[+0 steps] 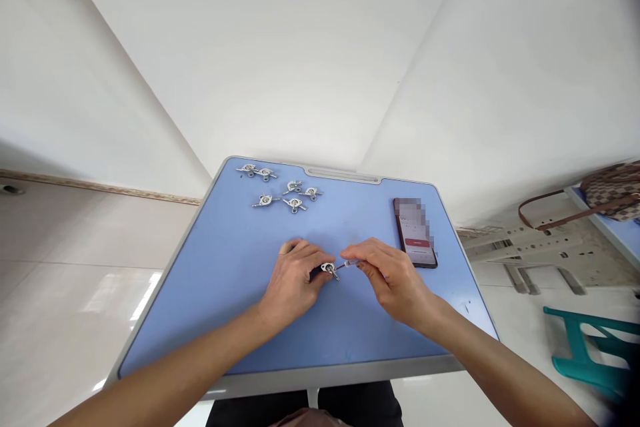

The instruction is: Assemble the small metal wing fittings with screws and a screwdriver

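Note:
Near the middle of the blue desk (pixel 210 307), my left hand (pixel 295 277) grips a small silver metal fitting (pixel 329 268) between thumb and fingers. Its flat plate with a round centre faces up. My right hand (pixel 385 273) is closed around the clear handle of a small screwdriver (pixel 351 262). The screwdriver's thin shaft points left and its tip meets the right side of the fitting, though exact contact is too small to tell. Several similar metal fittings (pixel 265 200) lie in a loose group toward the desk's far left.
A phone (pixel 416 233) with a lit, partly blurred screen lies right of my right hand. A pencil groove (pixel 343 175) runs along the desk's far edge by the white wall (pixel 280 67). To the right are a teal stool (pixel 585 367) and a checkered bag (pixel 607 190).

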